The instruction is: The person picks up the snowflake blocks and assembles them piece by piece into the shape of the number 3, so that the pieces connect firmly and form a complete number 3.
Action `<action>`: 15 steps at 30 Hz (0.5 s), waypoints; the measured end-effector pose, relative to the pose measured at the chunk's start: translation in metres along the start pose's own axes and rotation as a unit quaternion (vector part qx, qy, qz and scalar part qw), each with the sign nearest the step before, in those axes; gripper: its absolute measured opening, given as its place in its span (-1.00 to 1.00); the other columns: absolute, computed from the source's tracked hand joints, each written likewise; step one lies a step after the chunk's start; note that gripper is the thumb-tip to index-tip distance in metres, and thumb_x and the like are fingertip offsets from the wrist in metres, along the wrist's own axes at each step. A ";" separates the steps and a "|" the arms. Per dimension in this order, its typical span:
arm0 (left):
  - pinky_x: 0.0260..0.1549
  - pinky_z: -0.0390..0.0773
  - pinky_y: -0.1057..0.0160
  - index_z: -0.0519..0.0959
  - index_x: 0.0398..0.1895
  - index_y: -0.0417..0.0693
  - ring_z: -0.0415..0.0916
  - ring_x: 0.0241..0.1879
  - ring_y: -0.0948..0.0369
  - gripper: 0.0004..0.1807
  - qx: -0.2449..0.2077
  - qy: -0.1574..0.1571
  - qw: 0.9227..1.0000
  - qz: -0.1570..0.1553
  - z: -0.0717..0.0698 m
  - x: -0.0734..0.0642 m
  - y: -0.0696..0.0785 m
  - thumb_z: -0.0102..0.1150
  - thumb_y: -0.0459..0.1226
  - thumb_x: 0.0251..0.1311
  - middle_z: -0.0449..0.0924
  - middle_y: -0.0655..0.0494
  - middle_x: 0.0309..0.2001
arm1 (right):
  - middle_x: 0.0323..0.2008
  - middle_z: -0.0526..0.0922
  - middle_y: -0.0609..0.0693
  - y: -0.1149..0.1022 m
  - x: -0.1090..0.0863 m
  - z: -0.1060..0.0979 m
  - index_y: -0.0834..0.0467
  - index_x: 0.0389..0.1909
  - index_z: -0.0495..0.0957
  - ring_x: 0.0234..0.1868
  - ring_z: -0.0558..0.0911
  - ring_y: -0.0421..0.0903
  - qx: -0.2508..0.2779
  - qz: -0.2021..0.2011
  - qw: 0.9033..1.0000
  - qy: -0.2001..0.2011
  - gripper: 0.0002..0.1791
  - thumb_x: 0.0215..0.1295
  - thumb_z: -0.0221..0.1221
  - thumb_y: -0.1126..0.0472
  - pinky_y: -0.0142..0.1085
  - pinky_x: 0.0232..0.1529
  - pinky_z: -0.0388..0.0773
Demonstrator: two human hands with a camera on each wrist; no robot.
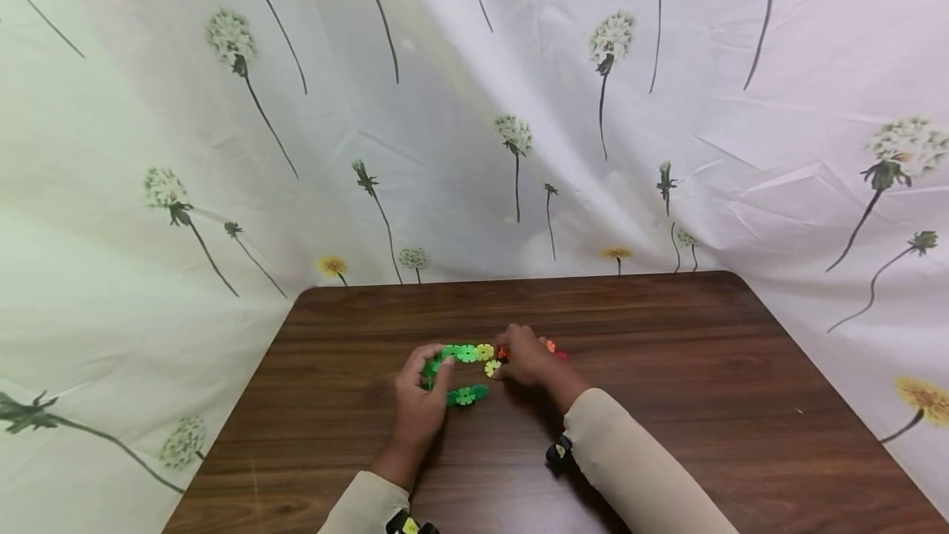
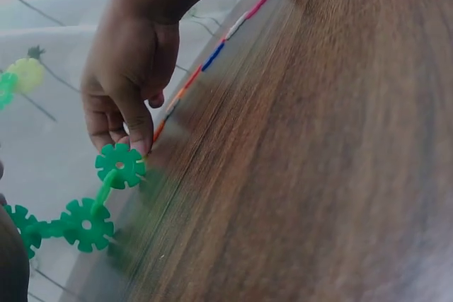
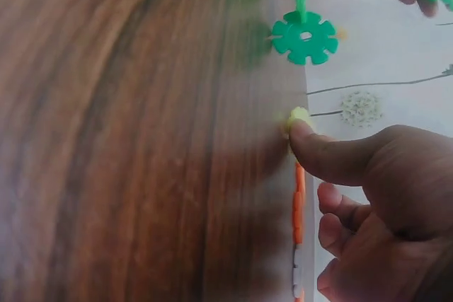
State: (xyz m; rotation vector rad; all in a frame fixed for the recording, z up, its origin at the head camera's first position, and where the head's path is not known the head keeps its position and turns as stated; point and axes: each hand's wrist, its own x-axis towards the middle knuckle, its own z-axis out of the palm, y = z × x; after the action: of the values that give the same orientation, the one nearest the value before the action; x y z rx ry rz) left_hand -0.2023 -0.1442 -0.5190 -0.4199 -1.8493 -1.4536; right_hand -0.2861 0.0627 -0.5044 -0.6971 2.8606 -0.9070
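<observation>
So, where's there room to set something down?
The wooden tabletop looks bare left of the left hand, beyond the notched-disc chain toward the flower-printed sheet, and right of the right sleeve, save one pale speck. It's crowded between the hands, where the chain bends and the right hand pinches a yellow disc.

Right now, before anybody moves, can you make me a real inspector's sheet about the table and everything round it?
Surface: brown wood-grain table.
Job's things: flower-shaped pieces; green discs linked in a curve, then yellow disc, orange disc and red piece; whether all of them join, I can't tell.
Clutter: one tiny pale speck on the right; nothing else seen.
Left grip: curled round the green discs.
Right grip: fingers bent over the row, thumb on the yellow disc.
Cables: nothing seen.
Surroundings: pale flower-printed sheet behind and beside the table.
</observation>
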 end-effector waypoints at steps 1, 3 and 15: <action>0.00 0.63 0.56 0.74 -0.04 -0.31 0.71 -0.01 0.32 -0.77 0.005 0.001 1.000 0.004 0.001 0.000 0.001 0.40 -0.61 0.27 0.80 -0.19 -0.06 | -0.14 0.62 0.03 0.001 -0.001 -0.001 0.12 -0.25 0.71 -0.05 0.54 0.03 0.006 -0.007 1.000 0.002 -0.74 0.21 0.62 0.18 -0.06 -0.08 0.26; 0.01 0.64 0.55 0.75 -0.07 -0.31 0.73 -0.03 0.29 -0.76 0.007 0.000 1.000 0.012 0.002 0.000 0.002 0.44 -0.62 0.22 0.80 -0.19 -0.08 | -0.27 0.61 -0.02 0.002 -0.003 -0.004 0.12 -0.31 0.64 -0.18 0.53 -0.07 0.038 -0.015 0.999 -0.008 -0.74 0.24 0.59 0.24 -0.13 -0.11 0.31; -0.01 0.66 0.52 0.80 -0.10 -0.19 0.76 -0.12 0.08 -0.70 -0.027 -0.061 0.997 0.040 0.004 0.001 0.019 0.59 -0.56 0.10 0.80 -0.12 -0.14 | -0.36 0.63 -0.04 0.014 -0.032 -0.045 0.15 -0.34 0.64 -0.31 0.53 -0.16 0.162 -0.004 0.986 -0.041 -0.83 0.48 0.38 0.27 -0.31 -0.28 0.51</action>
State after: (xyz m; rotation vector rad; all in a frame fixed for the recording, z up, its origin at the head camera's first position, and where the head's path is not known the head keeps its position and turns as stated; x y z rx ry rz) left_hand -0.1916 -0.1351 -0.5050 -0.6156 -1.8685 -1.4541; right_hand -0.2719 0.1113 -0.4775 -0.6897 2.5533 -1.2720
